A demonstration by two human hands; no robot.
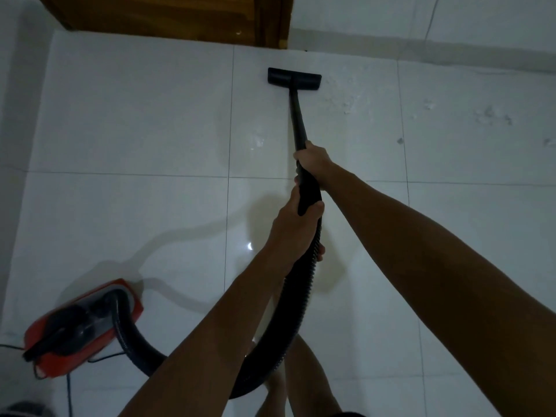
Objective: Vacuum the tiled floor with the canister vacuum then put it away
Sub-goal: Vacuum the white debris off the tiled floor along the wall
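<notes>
A black vacuum wand (pixel 298 121) reaches forward over the white tiled floor (pixel 135 121), and its flat floor head (pixel 294 77) rests on the tiles near the far wall. My right hand (pixel 313 159) grips the wand higher up. My left hand (pixel 293 230) holds the handle end where the ribbed black hose (pixel 301 296) begins. The hose loops down past my legs and back to the red and black canister (pixel 85 323) standing on the floor at the lower left.
White crumbs and dust specks (pixel 490 117) lie scattered on the tiles to the right of the floor head. A brown wooden door (pixel 168 16) stands at the top. A thin power cord (pixel 68 392) trails from the canister at the bottom left. White walls border the floor.
</notes>
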